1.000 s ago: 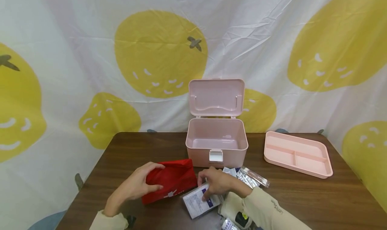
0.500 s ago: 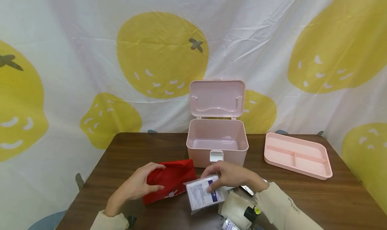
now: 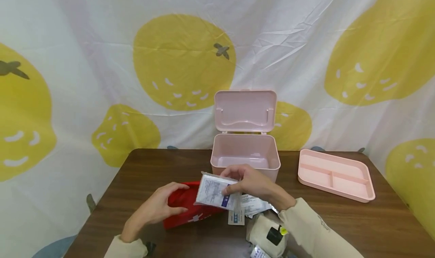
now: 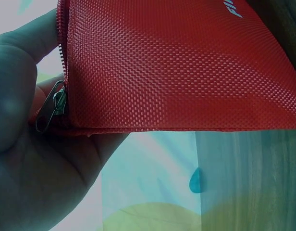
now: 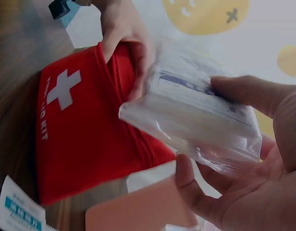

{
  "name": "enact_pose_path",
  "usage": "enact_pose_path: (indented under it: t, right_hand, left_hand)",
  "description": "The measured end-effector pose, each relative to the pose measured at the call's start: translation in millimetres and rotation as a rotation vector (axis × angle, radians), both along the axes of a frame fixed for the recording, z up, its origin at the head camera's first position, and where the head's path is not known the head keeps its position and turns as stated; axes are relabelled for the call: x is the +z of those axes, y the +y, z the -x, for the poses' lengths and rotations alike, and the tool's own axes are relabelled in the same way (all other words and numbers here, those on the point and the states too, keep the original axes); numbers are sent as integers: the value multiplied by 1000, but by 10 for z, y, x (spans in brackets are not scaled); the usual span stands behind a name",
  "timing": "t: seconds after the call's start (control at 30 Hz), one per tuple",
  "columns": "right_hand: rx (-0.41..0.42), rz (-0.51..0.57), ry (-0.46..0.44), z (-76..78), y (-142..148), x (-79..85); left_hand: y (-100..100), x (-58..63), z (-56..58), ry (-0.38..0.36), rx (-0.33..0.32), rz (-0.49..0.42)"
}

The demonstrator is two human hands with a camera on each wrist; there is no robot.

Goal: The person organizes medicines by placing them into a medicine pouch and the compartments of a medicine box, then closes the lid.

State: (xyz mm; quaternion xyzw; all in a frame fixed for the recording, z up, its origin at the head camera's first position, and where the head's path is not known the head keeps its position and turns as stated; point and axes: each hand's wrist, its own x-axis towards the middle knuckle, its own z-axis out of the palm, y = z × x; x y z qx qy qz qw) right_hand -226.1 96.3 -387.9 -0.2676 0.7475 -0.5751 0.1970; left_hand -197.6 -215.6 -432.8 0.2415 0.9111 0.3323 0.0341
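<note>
Nearest you, a beige wrapped roll (image 3: 266,233) lies on the dark wooden table (image 3: 163,167), with a small blue-and-white sachet (image 3: 236,218) a little farther off. Your right hand (image 3: 251,183) pinches a clear-wrapped white packet (image 3: 214,190), raised at the right end of the red pouch (image 3: 183,201); you cannot tell whether the two touch. Your left hand (image 3: 159,206) grips the pouch's left end, thumb and fingers curved about its mouth.

Only your left wrist view shows the metal zip pull (image 4: 54,106) beside your palm. Your right wrist view shows what the head view hides: left fingers inside the gaping mouth, the white cross (image 5: 65,90) whole with "KIT" legible below, and the packet's loose clear wrapper.

Beyond your hands stands the pink box (image 3: 244,146), lid up, with the divided pink tray (image 3: 314,178) to its right and the fruit-print curtain (image 3: 183,62) behind.

Against half a second ago, your right hand and the packet are higher and farther from you, and the sachet beneath is uncovered; your left hand and the pouch have barely shifted.
</note>
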Motion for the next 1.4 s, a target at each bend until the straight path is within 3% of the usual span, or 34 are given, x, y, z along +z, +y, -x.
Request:
enact_pose_path:
  t: [0.37,0.6,0.77,1.1,1.23,1.4]
  right_hand:
    - [-95,133,108,12,-320,65]
    - [-53,115,238,19,-455,-55]
    - [-81,19,358,-12,-513,-169]
    - [-123,-293,776,-113,-596,-254]
    - [-130,-398,874,-160,-642,-277]
    - [-94,-515,990,-212,-712,-285]
  left_hand:
    - [52,-49,44,38,-58,-74]
    - [68,-69,73,20,-75,-124]
    - [63,-83,77,38,-67,-118]
    - [73,-49,75,54,-54,-78]
    - [76,-37,73,14,-46,-63]
    - [83,-32,61,18,-31,-32]
